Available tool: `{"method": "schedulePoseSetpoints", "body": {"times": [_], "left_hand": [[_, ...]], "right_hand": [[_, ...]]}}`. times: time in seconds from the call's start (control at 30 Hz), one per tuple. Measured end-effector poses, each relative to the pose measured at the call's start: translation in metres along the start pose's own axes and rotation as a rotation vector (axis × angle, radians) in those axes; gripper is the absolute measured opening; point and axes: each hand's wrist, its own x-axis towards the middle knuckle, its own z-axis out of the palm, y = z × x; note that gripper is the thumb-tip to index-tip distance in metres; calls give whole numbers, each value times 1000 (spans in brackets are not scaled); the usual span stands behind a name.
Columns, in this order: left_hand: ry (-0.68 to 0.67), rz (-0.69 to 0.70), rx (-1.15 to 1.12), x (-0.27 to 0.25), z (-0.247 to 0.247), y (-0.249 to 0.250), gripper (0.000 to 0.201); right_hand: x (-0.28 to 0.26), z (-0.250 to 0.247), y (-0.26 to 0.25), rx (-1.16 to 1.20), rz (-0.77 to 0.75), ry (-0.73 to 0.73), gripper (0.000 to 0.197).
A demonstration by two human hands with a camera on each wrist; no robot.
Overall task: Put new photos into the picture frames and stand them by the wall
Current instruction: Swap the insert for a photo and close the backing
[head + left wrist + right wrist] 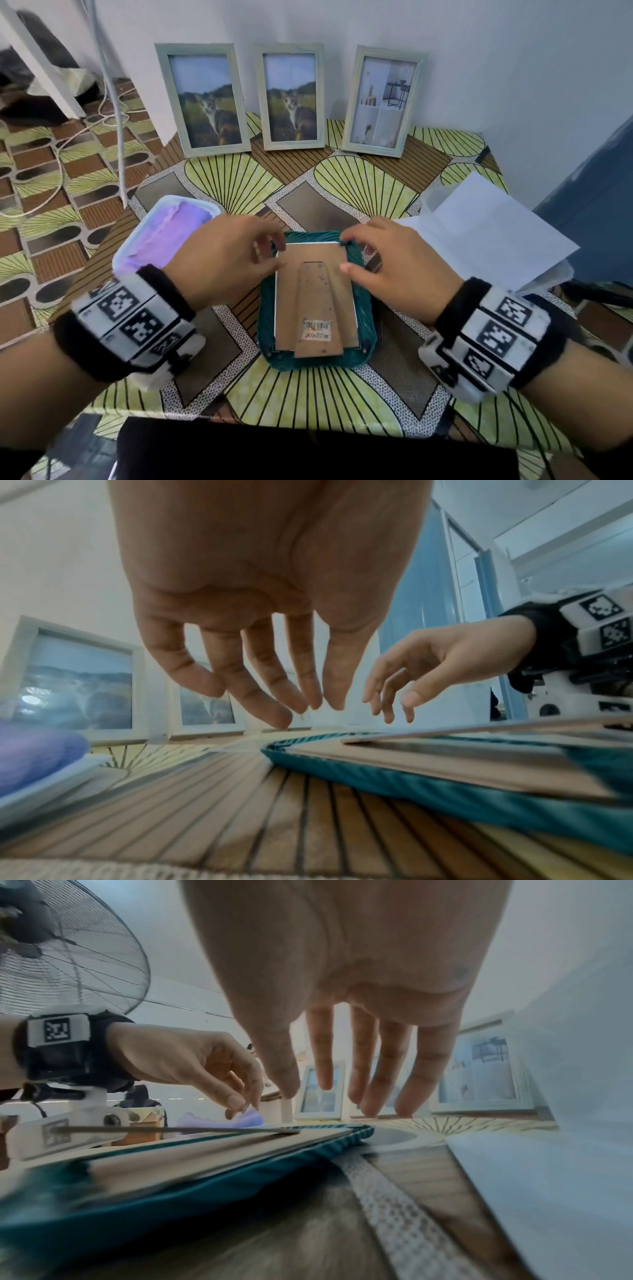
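A teal picture frame (266,310) lies face down in the middle of the table, its brown backing board (287,294) and easel stand (318,308) facing up. My left hand (274,251) hovers over the frame's far left corner with its fingers (284,715) hanging straight down and holding nothing. At the far right corner my right hand (347,255) has a fingertip at a small black tab and the thumb on the backing. It grips nothing. Three pale frames stand against the wall: two with a cat photo (205,99) (293,96), one with an interior photo (382,101).
A white tub (164,236) with purple contents sits left of the teal frame. White paper sheets (486,233) lie to the right. A dark object (308,448) lies along the near edge. Cables (113,102) run on the floor at left, and a fan (68,947) stands there.
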Motion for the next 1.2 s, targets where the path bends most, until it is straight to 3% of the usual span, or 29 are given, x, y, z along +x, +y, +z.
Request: {"method": "schedulePoseSetpoints", "body": {"times": [0.27,0.4,0.6,0.77,0.9,1.2], "left_hand": [[-117,-45,-111,-84,2,12,12],[-73,-16,-123,-103,9,13,17],[-40,6,-127,-109,19,13,23],[48,-156,-311,-107,31,11,27],[41,-255,-483,-103,41,8,18],[87,-214,-546,-101,48,12,9]], "right_hand": [[-56,1,0,-94,-168,-211,37],[-57,4,-1,-130,-207,-248,40],[-54,5,-5,-211,-210,-279,39],[-45,1,-8,-309,-219,-328,37],[-39,-1,-11,-345,-214,-361,37],[-41,-1,-11,-325,-198,-353,38]]}}
